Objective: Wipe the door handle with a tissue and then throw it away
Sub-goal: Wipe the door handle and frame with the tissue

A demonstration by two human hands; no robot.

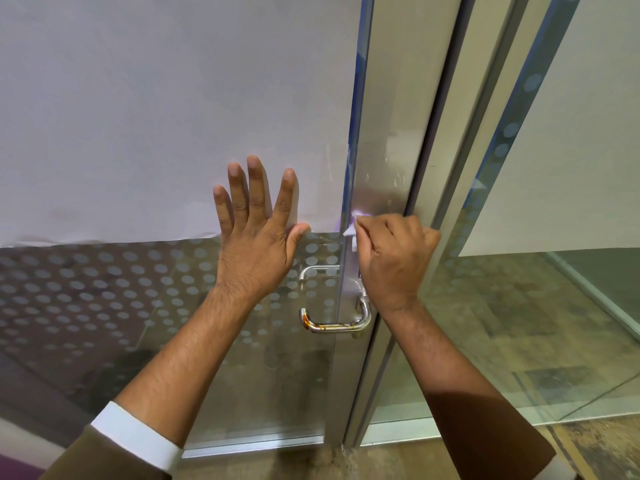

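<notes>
A glass door [173, 306] with a dotted frosted pattern and a white sheet [156, 98] over its upper part is seen close up. The left hand [254, 233] is laid flat against the glass, fingers spread and released, with nothing held; its palm lies across the lower edge of the white sheet. To the right, the right hand [394, 258] is clenched around a white tissue [353, 233], of which only small corners are seen past the fingers. The tissue is pressed against the metal door stile [377, 150], above the door handle [337, 322]. The handle is a curved metal lever with brownish stains along its bar, and it is just below the right wrist, apart from the tissue. A second lever [317, 270] is seen through the glass on the far side. A brown sleeve with a white cuff [135, 436] is seen on the left forearm.
</notes>
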